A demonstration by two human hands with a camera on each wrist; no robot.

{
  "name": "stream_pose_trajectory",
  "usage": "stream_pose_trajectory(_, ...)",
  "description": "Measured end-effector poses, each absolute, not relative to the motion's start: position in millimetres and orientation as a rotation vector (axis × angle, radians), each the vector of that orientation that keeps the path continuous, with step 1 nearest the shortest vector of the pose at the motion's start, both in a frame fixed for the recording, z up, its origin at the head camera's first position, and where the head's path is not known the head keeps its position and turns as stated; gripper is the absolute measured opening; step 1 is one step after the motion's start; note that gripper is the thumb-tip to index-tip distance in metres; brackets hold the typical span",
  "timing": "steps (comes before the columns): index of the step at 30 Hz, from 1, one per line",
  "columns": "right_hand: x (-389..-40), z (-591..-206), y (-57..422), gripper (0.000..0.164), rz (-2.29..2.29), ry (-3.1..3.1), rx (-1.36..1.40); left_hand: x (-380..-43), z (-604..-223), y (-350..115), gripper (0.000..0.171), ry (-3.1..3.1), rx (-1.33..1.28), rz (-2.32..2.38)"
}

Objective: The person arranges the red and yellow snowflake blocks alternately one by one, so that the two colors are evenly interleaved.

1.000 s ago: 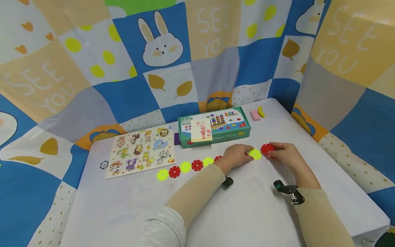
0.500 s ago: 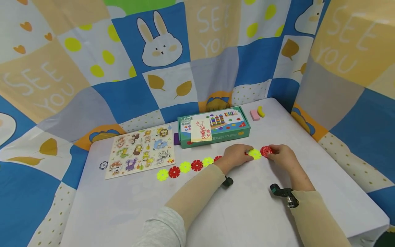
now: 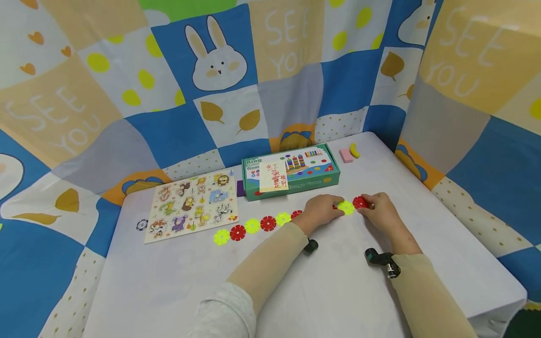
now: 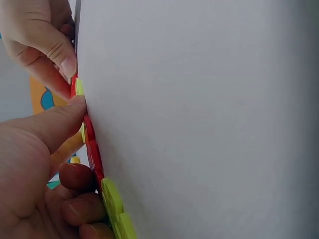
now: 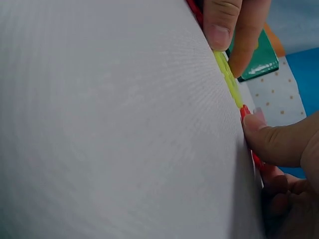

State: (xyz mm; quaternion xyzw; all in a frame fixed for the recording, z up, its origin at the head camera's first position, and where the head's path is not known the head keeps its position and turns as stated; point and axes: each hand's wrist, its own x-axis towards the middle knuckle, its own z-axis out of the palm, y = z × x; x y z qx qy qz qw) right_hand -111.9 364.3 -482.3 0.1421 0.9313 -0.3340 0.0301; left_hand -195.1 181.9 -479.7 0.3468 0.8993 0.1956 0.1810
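My left hand pinches a yellow-green snowflake disc on the table, thumb and index finger at its near and far edges. A red snowflake disc is pinched in my right hand, its edge right at the yellow-green one's right side. Both discs appear edge-on in the right wrist view, with the thumb laid along the red one. Leftward runs a row of alternating discs, from a yellow-green one through a red one. Part of that row is hidden behind my left hand and forearm.
Behind the row lies a green game box with a handwritten note on it. To its left is an animal puzzle board beside a round black-and-white piece. A pink block and a toy banana lie farther back.
My right hand has brought the red disc slightly leftward, up against the yellow-green disc. My left hand keeps its hold, and the head view has shifted a little.
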Motion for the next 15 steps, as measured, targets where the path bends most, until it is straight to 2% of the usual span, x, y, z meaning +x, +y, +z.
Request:
stream_pose_trajectory(6, -129, -488, 362, 0.060, -1.064, 2.826, 0.403, -210, -482, 176, 0.047, 2.551, 0.960, 0.519)
stream_pose_trajectory(10, -133, -492, 370, 0.070, -1.123, 2.760, 0.439, -214, -483, 175, 0.047, 2.543, 1.050, 0.534)
stream_pose_trajectory(15, -132, -494, 379, 0.078, -1.191, 2.702, 0.498, -212, -460, 155, 0.046, 2.551, 1.142, 0.682)
